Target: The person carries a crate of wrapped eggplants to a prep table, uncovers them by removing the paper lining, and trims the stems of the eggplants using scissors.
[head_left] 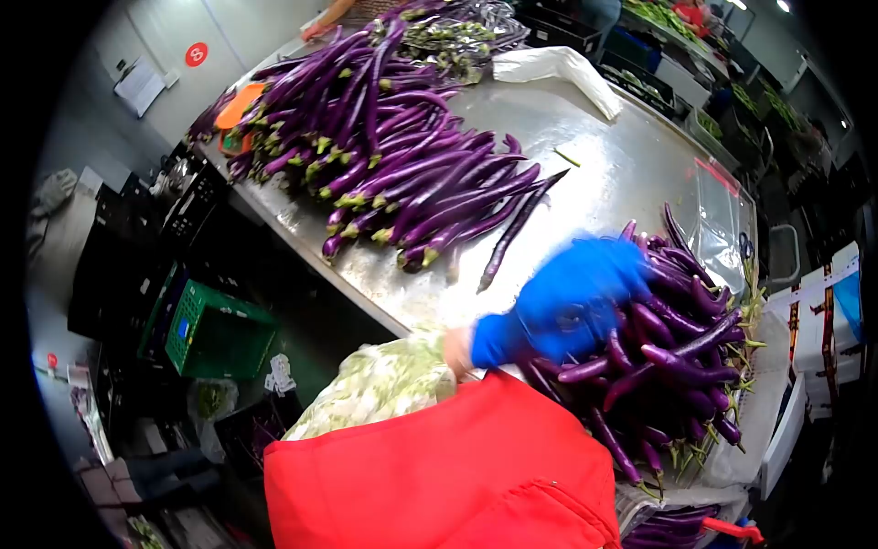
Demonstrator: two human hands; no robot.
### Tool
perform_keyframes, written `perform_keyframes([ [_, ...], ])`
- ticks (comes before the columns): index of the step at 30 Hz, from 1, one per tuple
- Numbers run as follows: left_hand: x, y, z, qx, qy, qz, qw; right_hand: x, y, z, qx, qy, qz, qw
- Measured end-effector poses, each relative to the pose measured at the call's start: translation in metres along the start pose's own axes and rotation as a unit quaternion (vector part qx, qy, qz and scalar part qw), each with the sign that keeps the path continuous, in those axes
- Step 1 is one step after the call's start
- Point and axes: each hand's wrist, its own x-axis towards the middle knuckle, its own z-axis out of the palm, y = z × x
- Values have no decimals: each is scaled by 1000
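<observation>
My left hand [572,297], in a blue glove, reaches across from a light patterned sleeve [384,380]. Motion smears its fingers, so its grip does not show. It is over the left edge of a pile of long purple eggplants [686,357] on the right of the metal table [585,201]. My right hand cannot be made out. A larger heap of eggplants [393,156] covers the table's far left side, green stem ends mostly towards the near edge. One darker eggplant [521,229] lies apart, just right of that heap.
Clear plastic bags [718,238] lie at the table's right end, and a white plastic sheet [558,73] at its far side. Below left is a green crate [219,329]. My red apron [439,467] fills the front. Another person's hand [320,29] shows at the far end.
</observation>
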Motion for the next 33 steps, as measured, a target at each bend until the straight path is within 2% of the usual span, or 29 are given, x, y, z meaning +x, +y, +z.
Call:
perform_keyframes([
  [2, 13, 45, 48, -205, -80, 86, 972, -18, -4, 14, 26, -11, -8, 1000],
  [3, 19, 73, 61, -211, -157, 73, 962, -23, -6, 18, 41, -19, -13, 999],
  [5, -3, 96, 109, -260, -234, -12, 937, -32, -11, 19, 74, -35, -21, 996],
  [7, -23, 110, 140, -281, -270, -137, 911, -40, -14, 16, 112, -58, -27, 992],
  [8, -26, 113, 145, -290, -385, -295, 825, -44, -15, 13, 135, -68, -29, 988],
  [10, -56, 103, 176, -232, -317, -275, 878, -49, -21, 15, 205, -106, -22, 973],
  [11, -69, 103, 198, -218, -286, -263, 895, -51, -29, 22, 247, -132, 20, 960],
  [13, -57, 116, 190, -264, -313, -367, 835, -57, -50, 42, 355, -186, 147, 904],
  [15, -51, 130, 194, -331, -331, -508, 723, -63, -55, 49, 453, -211, 236, 833],
  [17, -69, 120, 211, -176, -419, -399, 796, -67, -41, 36, 535, -252, 261, 763],
  [18, -76, 118, 217, -82, -455, -351, 814, -68, -36, 30, 499, -250, 273, 784],
  [19, -74, 116, 217, -32, -505, -334, 795, -71, -33, 26, 464, -247, 289, 801],
  [21, -61, 111, 212, -6, -572, -294, 766, -74, -33, 22, 476, -256, 274, 795],
  [23, -25, 111, 194, -6, -610, -240, 755, -80, -28, 7, 505, -211, 288, 786],
  [25, 23, 108, 172, -71, -559, -246, 789, -86, -23, -7, 533, -169, 296, 774],
  [26, 38, 98, 163, -78, -491, -221, 839, -80, -32, -3, 567, -152, 278, 760],
  [27, 52, 86, 158, -48, -449, -206, 868, -80, -33, -2, 564, -119, 256, 776],
  [28, 57, 65, 158, 0, -391, -138, 910, -80, -34, 2, 530, -79, 254, 805],
  [29, 61, 54, 162, 60, -384, -112, 915, -82, -35, 4, 493, -37, 252, 832],
  [30, 63, 46, 172, 109, -429, -81, 893, -86, -24, -2, 548, -64, 246, 797],
  [31, 62, 37, 185, 160, -467, -49, 868, -90, -20, -4, 551, -62, 267, 788],
  [33, 54, 21, 212, 234, -519, -19, 822, -93, -22, 7, 487, -48, 336, 805],
])
